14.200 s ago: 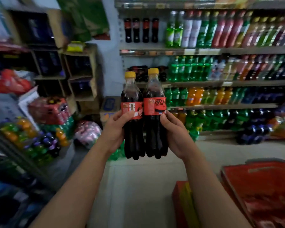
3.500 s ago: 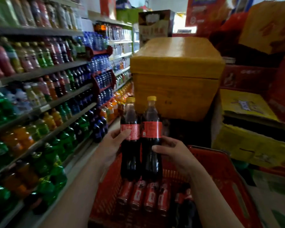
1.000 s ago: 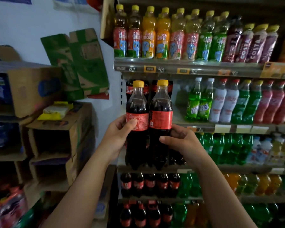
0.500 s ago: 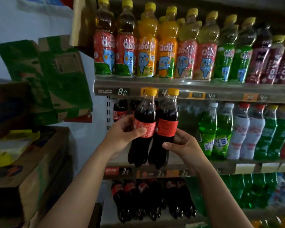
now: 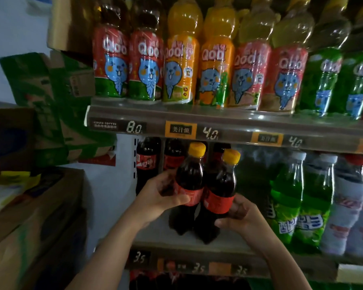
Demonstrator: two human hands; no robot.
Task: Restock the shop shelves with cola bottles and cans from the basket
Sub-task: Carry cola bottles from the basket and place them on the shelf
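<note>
Cola bottles, two dark plastic ones with yellow caps (image 5: pixel 219 185), lean side by side over the grey metal shelf (image 5: pixel 228 246). The left hand (image 5: pixel 161 195) grips one and the right hand (image 5: pixel 239 214) the other. This looks like the placing step: next, stand them upright and push them toward the shelved cola bottles (image 5: pixel 148 162) at 11 o'clock.

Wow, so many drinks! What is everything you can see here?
held cola bottles: two, dark with red labels and yellow caps, at the front of the middle shelf
shelf cola bottles: at least three, dark, red labels, back left of that shelf
Qoo bottles: eight in front, brown, orange, yellow, green, top shelf
green soda bottles: two, bright green, right of the cola
whitish bottles: at least two, white, far right
price tags: several, dark or orange, shelf edges
cardboard boxes: several, brown and green, left
left hand: one, holds the left bottle
right hand: one, holds the right bottle
</note>
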